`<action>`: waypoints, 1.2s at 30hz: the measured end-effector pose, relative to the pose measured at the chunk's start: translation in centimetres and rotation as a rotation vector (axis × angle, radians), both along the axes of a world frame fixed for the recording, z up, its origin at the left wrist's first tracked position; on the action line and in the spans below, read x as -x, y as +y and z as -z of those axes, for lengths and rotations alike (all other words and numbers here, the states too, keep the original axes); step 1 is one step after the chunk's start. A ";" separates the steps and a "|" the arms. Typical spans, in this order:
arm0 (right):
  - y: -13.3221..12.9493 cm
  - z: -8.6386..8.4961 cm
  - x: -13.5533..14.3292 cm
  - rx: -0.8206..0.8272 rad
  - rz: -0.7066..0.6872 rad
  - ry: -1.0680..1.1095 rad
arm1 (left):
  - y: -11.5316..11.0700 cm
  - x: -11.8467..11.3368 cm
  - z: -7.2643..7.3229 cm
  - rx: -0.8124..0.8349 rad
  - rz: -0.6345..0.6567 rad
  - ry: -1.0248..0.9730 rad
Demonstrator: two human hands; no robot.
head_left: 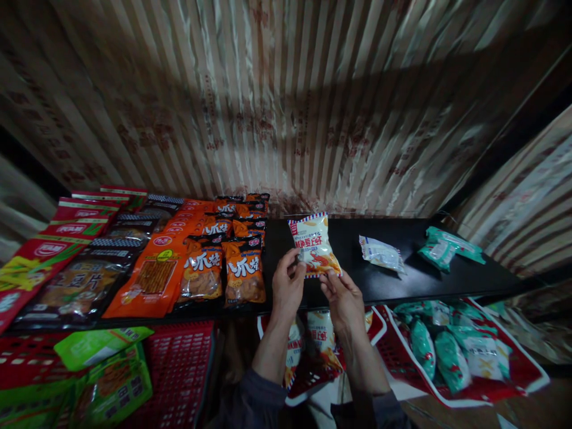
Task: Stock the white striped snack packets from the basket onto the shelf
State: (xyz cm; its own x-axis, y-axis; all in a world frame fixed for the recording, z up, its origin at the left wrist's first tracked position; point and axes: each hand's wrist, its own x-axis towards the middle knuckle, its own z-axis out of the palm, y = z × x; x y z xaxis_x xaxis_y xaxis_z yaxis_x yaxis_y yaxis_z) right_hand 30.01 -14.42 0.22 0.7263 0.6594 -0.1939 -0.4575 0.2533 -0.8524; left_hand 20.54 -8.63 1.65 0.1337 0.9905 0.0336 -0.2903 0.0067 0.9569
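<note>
Above the black shelf I hold a small white snack bag [314,241] with red lettering, an orange lower part and a striped edge; its print is upside down to me in part. My left hand [288,279] grips its lower left corner between thumb and fingers. On the lower right edge, my right hand [344,295] pinches the bag with thumb and fingertips. To the left of my hands stand orange and black snack bags [244,271] in rows. A white bag [382,254] lies on the shelf to the right.
Green bags [447,249] lie at the right of the black shelf [344,286]. Below are a red basket [379,325] of white bags, another basket [527,381] of green bags, and a red crate [183,369] at left. Striped sheeting [286,107] backs the shelf.
</note>
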 end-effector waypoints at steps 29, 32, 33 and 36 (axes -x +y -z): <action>-1.4 2.5 4.3 -0.082 0.093 -1.068 | 1.3 1.9 -2.9 0.453 -0.176 -0.587; -1.2 2.1 4.3 -0.032 0.103 -0.671 | 1.4 2.0 -3.0 0.462 -0.199 -0.586; -1.1 1.9 4.2 -0.022 0.083 -0.576 | 1.4 2.0 -3.0 0.462 -0.202 -0.583; -0.7 1.8 4.1 0.011 -0.028 -0.384 | 1.4 1.9 -3.0 0.458 -0.191 -0.574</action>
State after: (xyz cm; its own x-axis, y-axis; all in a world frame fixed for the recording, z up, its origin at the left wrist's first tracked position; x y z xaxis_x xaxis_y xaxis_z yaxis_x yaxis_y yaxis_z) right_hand 25.96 -15.09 -1.54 0.7290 0.6797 0.0815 -0.1114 0.2353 -0.9655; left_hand 18.66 -7.27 4.65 0.0443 0.9262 -0.3743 -0.7781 0.2670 0.5686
